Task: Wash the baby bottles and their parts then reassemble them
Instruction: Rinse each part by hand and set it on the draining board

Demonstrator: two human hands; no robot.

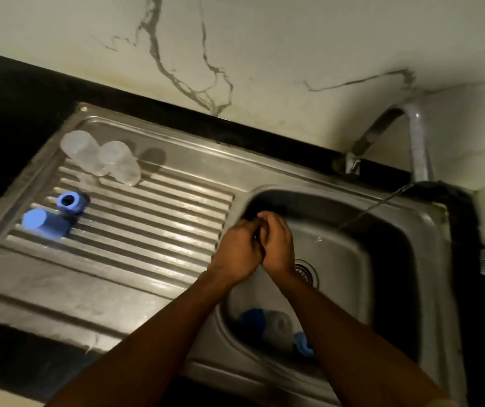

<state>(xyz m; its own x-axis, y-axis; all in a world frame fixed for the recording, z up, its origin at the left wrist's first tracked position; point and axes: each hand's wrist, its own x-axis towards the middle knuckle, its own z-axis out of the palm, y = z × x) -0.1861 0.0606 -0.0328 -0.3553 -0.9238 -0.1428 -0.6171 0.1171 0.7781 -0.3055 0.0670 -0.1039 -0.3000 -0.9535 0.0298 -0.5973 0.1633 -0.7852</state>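
Left hand (239, 251) and right hand (278, 245) pressed together over sink (429, 230) (whether they grasp a part: cannot tell). Suggested: rub all surfaces, rinse under tap (382, 124).

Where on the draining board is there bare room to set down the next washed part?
Free: the ridges between the blue ring, blue cap and the basin, plus the flat front strip. Crowded: the far-left corner, where two clear bottles sit.

The sink (429, 221) and draining board (147, 218) are viewed steeply from close above, from the near side; the wall (264, 54) is caught beyond.
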